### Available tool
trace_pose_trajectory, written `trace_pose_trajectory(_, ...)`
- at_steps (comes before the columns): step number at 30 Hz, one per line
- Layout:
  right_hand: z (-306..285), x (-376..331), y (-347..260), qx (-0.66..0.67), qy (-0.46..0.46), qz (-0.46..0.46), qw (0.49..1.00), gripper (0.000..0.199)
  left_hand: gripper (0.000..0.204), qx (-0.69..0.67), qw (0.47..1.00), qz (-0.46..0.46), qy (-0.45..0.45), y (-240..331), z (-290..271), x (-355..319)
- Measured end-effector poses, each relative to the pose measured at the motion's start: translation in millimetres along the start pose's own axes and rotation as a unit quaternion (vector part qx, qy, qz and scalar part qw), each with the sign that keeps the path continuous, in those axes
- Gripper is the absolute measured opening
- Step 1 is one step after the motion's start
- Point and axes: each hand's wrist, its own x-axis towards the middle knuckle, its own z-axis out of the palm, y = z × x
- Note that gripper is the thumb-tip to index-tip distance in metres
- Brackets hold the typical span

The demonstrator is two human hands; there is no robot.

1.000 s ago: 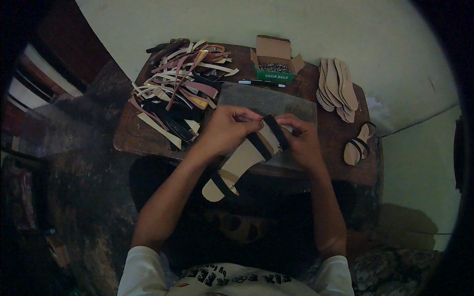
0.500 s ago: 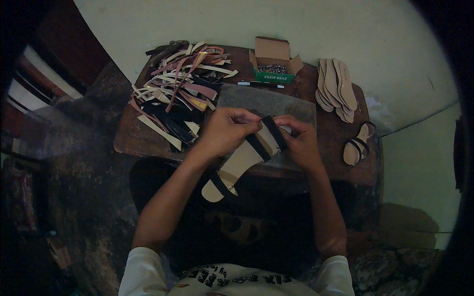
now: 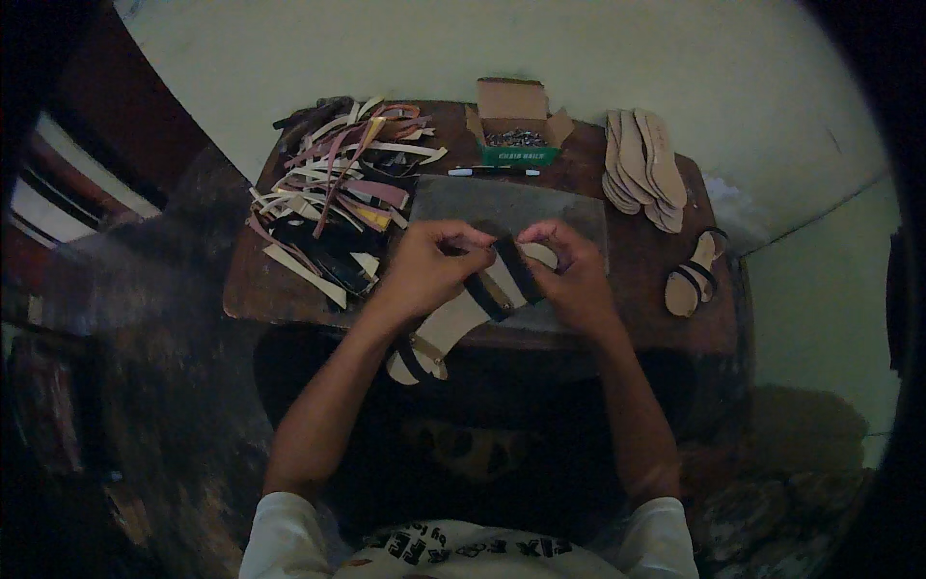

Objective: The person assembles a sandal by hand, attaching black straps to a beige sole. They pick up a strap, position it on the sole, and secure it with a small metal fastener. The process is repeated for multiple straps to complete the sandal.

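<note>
Between my hands, over the near edge of the grey slab, is a tan sandal sole (image 3: 451, 326) with black straps across it. Its toe points away to the right and one end hangs toward my lap. My left hand (image 3: 439, 262) pinches the left end of the foremost black strap (image 3: 517, 270) with thumb and fingers. On the other side, my right hand (image 3: 567, 270) grips the sole's front beside that strap, fingers curled. A second strap (image 3: 487, 297) crosses the middle, and a third (image 3: 413, 357) crosses the low end, with small metal studs at their edges. My fingertips partly hide the strap's end.
A grey slab (image 3: 569, 214) lies on the brown wooden table (image 3: 260, 289). Leather strips (image 3: 338, 193) are heaped at left. Behind stand an open nail box (image 3: 521, 145) and a pen (image 3: 493, 172). At right are stacked insoles (image 3: 644, 169) and a small strapped sandal (image 3: 693, 275).
The sandal has turned slightly and shifted a little left, its front end now showing by my right fingers. Both hands keep hold near the foremost strap. The whole view has shifted slightly.
</note>
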Motion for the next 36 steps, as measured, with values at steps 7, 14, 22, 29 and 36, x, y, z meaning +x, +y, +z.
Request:
trace_pose_trajectory(7,-8,-1,-10,-0.022,-0.038,0.027,0.999,0.024,0.013,0.064,0.996,0.054,-0.035,-4,3,2)
trace_pose_trajectory(14,-4,-2,-11,-0.061,0.011,-0.018,0.998,0.018,0.014,0.022,0.999,0.005,-0.031,-1,4,0)
trace_pose_trajectory(22,-1,0,-3,-0.183,0.027,-0.129,0.974,0.015,0.014,0.012,0.998,-0.053,-0.023,-9,5,4)
trace_pose_trajectory(29,-5,2,-8,-0.204,-0.022,-0.154,0.967,0.021,0.014,-0.023,0.993,-0.114,-0.031,-11,2,4)
trace_pose_trajectory(36,-4,4,1,-0.181,-0.021,-0.163,0.970,0.022,0.014,-0.038,0.993,-0.106,-0.040,-15,-2,5)
